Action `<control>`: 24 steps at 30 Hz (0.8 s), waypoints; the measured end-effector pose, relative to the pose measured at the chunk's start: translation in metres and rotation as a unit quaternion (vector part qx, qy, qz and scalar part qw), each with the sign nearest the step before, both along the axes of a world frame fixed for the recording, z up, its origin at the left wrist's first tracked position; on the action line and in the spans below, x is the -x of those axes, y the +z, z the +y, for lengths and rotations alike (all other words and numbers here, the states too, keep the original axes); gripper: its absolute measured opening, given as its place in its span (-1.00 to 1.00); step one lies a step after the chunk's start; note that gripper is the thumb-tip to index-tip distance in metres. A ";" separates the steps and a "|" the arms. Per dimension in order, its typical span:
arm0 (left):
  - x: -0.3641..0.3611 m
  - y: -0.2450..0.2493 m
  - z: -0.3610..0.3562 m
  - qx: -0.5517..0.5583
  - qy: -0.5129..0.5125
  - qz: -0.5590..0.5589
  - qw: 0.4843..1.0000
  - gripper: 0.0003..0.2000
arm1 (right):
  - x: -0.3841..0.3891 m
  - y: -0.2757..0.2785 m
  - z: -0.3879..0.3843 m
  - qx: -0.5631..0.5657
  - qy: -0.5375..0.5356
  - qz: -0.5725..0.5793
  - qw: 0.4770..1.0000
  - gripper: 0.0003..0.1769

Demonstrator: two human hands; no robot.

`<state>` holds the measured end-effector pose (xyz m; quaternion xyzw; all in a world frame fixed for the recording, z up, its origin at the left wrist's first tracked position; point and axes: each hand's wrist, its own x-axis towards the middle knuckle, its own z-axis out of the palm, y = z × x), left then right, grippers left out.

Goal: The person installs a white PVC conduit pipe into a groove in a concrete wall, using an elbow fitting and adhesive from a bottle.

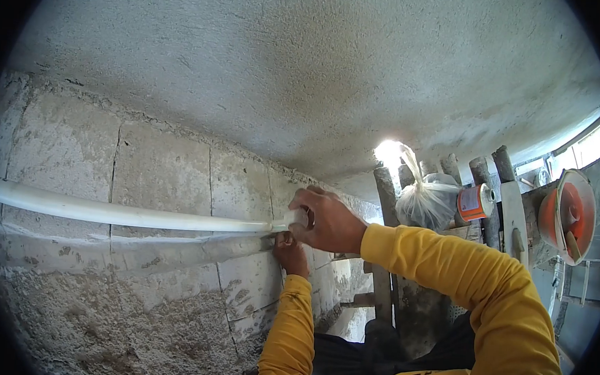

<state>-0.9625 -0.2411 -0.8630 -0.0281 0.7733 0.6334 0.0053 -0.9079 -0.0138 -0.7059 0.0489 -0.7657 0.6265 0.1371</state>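
Observation:
A long white plastic pipe [140, 217] runs sideways along the block wall and ends at my hands. My right hand [331, 220] is closed around a white pipe fitting [297, 219] at the pipe's right end; the fingers partly cover this fitting. Just below, my left hand [291, 254] is curled against the underside of the pipe near the joint, its fingertips partly hidden. Whether the fitting is fully seated on the pipe cannot be made out.
Grey block wall [163, 172] lies behind the pipe, under a rough concrete ceiling [253, 61]. To the right, a tied clear plastic bag [428, 201], an orange-labelled can [475, 202] and an orange hard hat [567, 216] are by wooden planks [512, 218].

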 end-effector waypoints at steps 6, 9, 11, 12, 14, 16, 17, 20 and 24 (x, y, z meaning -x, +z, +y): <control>-0.003 0.007 0.003 0.005 0.003 0.000 1.000 -0.87 | -0.003 0.003 0.003 0.001 0.007 0.026 1.000 -0.62; -0.006 0.015 0.008 0.004 -0.001 -0.004 1.000 -0.82 | -0.007 0.009 0.011 -0.016 0.021 0.020 0.999 -0.64; -0.005 0.008 0.007 0.053 -0.005 0.030 0.998 -0.76 | -0.012 0.013 0.020 -0.029 0.014 0.030 0.999 -0.64; -0.006 0.006 0.008 0.048 -0.010 0.050 0.998 -0.76 | -0.018 0.023 0.030 -0.046 0.024 -0.012 0.999 -0.63; -0.005 -0.007 0.007 -0.026 0.002 0.067 0.997 -0.70 | -0.038 0.042 0.046 -0.042 0.003 -0.015 0.999 -0.64; -0.010 0.003 0.016 -0.047 0.032 0.045 0.997 -0.70 | -0.060 0.071 0.061 -0.036 -0.010 -0.051 0.998 -0.64; -0.013 0.008 0.017 -0.057 0.046 0.036 0.997 -0.70 | -0.071 0.087 0.067 -0.032 -0.014 -0.083 0.996 -0.63; -0.012 0.006 0.010 0.007 0.044 0.043 0.998 -0.66 | -0.100 0.118 0.068 0.092 -0.060 -0.051 0.993 -0.68; -0.012 -0.006 0.009 0.023 0.095 0.089 0.991 -0.72 | -0.141 0.144 0.067 0.123 -0.104 0.009 0.987 -0.60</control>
